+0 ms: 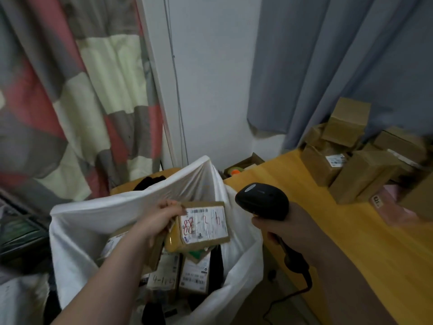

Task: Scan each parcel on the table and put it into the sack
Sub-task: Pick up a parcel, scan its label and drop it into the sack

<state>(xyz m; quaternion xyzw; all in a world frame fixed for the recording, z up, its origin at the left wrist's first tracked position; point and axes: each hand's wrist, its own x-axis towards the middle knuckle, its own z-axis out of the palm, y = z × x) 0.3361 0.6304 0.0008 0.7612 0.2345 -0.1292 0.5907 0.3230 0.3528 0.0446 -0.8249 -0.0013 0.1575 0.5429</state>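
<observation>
Both busy: left hand (164,216) pinches a small cardboard parcel (204,225) (label up, red scribble on it) over the open mouth of the white sack (77,231); right hand (288,228) wrapped round the black barcode scanner (262,200) just beside it. More brown parcels (360,177) piled on the yellow counter (363,231).

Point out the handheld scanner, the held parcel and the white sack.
handheld scanner (262,200), head view, on its black head.
held parcel (207,224), head view, on its white label.
white sack (131,202), head view, on its far inner wall.
</observation>
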